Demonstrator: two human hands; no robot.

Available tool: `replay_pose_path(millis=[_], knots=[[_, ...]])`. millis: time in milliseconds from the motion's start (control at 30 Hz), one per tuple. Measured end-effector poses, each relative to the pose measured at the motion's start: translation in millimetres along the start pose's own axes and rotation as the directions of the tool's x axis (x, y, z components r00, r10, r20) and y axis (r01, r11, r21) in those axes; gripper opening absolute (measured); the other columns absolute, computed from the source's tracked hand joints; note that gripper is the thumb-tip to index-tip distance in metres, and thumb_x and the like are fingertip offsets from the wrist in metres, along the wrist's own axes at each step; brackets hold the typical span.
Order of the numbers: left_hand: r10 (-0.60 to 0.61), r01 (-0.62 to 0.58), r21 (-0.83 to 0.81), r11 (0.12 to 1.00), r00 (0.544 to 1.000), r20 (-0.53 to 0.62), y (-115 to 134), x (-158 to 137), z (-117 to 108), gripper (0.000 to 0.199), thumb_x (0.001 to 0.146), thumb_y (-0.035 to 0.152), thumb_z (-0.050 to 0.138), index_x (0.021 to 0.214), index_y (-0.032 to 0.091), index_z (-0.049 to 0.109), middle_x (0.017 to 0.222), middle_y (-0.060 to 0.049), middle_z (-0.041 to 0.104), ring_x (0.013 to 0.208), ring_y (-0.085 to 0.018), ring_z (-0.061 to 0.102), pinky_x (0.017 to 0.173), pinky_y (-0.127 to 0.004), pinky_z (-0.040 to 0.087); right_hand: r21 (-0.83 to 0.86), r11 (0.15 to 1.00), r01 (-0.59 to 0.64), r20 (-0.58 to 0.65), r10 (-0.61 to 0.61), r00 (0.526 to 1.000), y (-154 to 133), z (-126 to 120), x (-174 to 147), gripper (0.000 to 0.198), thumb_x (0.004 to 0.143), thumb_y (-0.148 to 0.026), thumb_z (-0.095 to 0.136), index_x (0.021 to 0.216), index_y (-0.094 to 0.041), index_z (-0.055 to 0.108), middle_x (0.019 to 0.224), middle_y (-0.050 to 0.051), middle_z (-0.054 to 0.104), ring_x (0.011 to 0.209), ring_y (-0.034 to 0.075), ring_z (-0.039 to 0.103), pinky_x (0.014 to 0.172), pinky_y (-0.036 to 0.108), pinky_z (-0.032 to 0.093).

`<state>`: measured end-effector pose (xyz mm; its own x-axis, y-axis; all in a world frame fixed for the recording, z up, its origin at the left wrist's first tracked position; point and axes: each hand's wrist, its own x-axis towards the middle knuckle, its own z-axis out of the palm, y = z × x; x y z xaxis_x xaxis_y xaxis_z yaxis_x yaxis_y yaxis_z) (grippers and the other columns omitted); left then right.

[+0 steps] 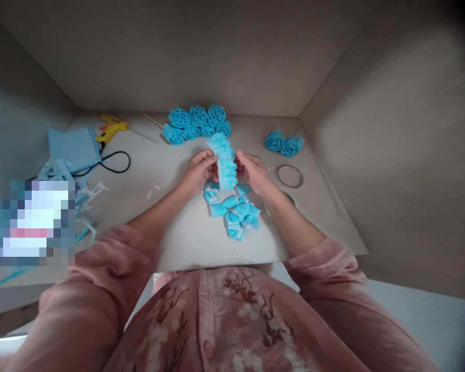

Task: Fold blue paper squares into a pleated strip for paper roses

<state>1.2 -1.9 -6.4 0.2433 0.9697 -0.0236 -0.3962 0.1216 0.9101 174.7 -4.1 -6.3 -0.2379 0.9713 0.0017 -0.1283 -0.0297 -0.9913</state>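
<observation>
A light blue pleated strip [227,164] with a jagged right edge is held up over the table. My left hand [201,168] pinches its left side, thumb on the front. My right hand [252,169] is closed at its right edge, the thumb and forefinger beside the folds; some fingertips are hidden behind the strip. Below lie several folded blue pieces [238,209] in a loose pile. Behind the strip stands a group of blue rolled flowers [197,118], and two more blue flowers [290,146] lie to the right.
At the back left are a yellow glue gun [111,127] with a black cord [120,154] and a stack of blue sheets [72,147]. Blue and white scraps [87,199] lie at left. A roll of tape [289,176] is near my right hand. Board walls [194,57] enclose the table.
</observation>
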Motion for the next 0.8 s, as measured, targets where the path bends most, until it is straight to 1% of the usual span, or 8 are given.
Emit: replay_pose_path(millis=[133, 267, 333, 400, 467, 633, 700, 800], knots=[[0.015, -0.016, -0.018, 1.0, 0.999, -0.034, 2.1, -0.1, 2.1, 0.038, 0.079, 0.047, 0.075, 0.08, 0.019, 0.05, 0.058, 0.005, 0.057, 0.046, -0.009, 0.055, 0.041, -0.02, 0.044, -0.059, 0.998, 0.018, 0.012, -0.017, 1.0, -1.2, -0.2, -1.4, 0.042, 0.073, -0.058, 0.079, 0.067, -0.02, 0.06, 0.065, -0.004, 0.053, 0.062, 0.011, 0.049, 0.061, 0.025, 0.043], [-0.01, 0.01, 0.015, 1.0, 1.0, 0.001, 2.4, -0.7, 2.1, 0.046, 0.083, 0.061, 0.068, 0.085, 0.017, 0.056, 0.059, 0.002, 0.06, 0.047, -0.012, 0.059, 0.042, -0.022, 0.046, -0.061, 0.996, 0.062, -0.018, -0.064, 0.998, -2.9, -0.4, -1.8, 0.039, 0.075, -0.053, 0.078, 0.066, -0.02, 0.061, 0.064, -0.004, 0.052, 0.061, 0.01, 0.047, 0.06, 0.024, 0.04], [-0.014, 0.013, 0.034, 0.999, 1.0, 0.026, 1.4, -1.1, 1.0, 0.045, 0.079, 0.058, 0.073, 0.081, 0.018, 0.054, 0.057, 0.003, 0.058, 0.046, -0.011, 0.057, 0.042, -0.022, 0.046, -0.054, 0.995, 0.078, -0.025, -0.08, 0.997, -3.1, -0.4, -1.7, 0.038, 0.076, -0.051, 0.077, 0.066, -0.019, 0.061, 0.064, -0.004, 0.052, 0.061, 0.009, 0.046, 0.06, 0.024, 0.039], [-0.019, 0.017, 0.051, 0.999, 0.999, 0.048, 0.0, -1.3, -0.3, 0.041, 0.074, 0.049, 0.079, 0.078, 0.018, 0.052, 0.056, 0.005, 0.057, 0.044, -0.01, 0.056, 0.042, -0.021, 0.045, -0.059, 0.995, 0.075, -0.024, -0.077, 0.997, -2.7, -0.3, -1.6, 0.037, 0.076, -0.051, 0.078, 0.066, -0.019, 0.061, 0.064, -0.004, 0.051, 0.061, 0.009, 0.045, 0.059, 0.023, 0.038], [-0.027, 0.024, 0.068, 0.997, 0.998, 0.048, -1.3, -1.2, -1.1, 0.037, 0.072, 0.043, 0.079, 0.077, 0.018, 0.052, 0.056, 0.005, 0.057, 0.043, -0.01, 0.055, 0.042, -0.021, 0.045, -0.066, 0.996, 0.063, -0.031, -0.066, 0.997, -1.7, 0.0, -1.1, 0.039, 0.076, -0.054, 0.077, 0.067, -0.02, 0.061, 0.064, -0.004, 0.051, 0.061, 0.009, 0.045, 0.059, 0.024, 0.039], [0.003, -0.001, 0.067, 0.998, 1.0, -0.027, -0.8, -1.0, -0.1, 0.031, 0.075, 0.038, 0.076, 0.077, 0.019, 0.051, 0.055, 0.006, 0.056, 0.044, -0.009, 0.053, 0.043, -0.021, 0.044, -0.035, 0.999, 0.019, -0.05, -0.021, 0.999, -0.1, 1.3, -0.2, 0.05, 0.075, -0.07, 0.071, 0.071, -0.021, 0.064, 0.069, -0.001, 0.059, 0.065, 0.013, 0.055, 0.063, 0.027, 0.046], [0.016, -0.014, 0.067, 0.998, 0.999, -0.038, 0.6, -1.4, 0.9, 0.032, 0.076, 0.038, 0.075, 0.076, 0.02, 0.05, 0.055, 0.006, 0.056, 0.045, -0.009, 0.053, 0.044, -0.021, 0.044, -0.038, 0.999, 0.011, -0.019, -0.012, 1.0, -1.5, 2.3, -1.1, 0.049, 0.075, -0.069, 0.072, 0.072, -0.021, 0.064, 0.068, -0.001, 0.059, 0.065, 0.014, 0.055, 0.061, 0.027, 0.046], [0.029, -0.027, 0.058, 0.998, 0.999, -0.029, 2.5, -2.3, 2.1, 0.034, 0.079, 0.042, 0.074, 0.076, 0.02, 0.049, 0.056, 0.005, 0.056, 0.047, -0.01, 0.055, 0.046, -0.021, 0.045, -0.066, 0.997, 0.036, -0.007, -0.037, 0.999, -4.5, 3.5, -2.7, 0.046, 0.071, -0.061, 0.079, 0.065, -0.02, 0.061, 0.064, -0.003, 0.055, 0.061, 0.011, 0.05, 0.058, 0.025, 0.042]])
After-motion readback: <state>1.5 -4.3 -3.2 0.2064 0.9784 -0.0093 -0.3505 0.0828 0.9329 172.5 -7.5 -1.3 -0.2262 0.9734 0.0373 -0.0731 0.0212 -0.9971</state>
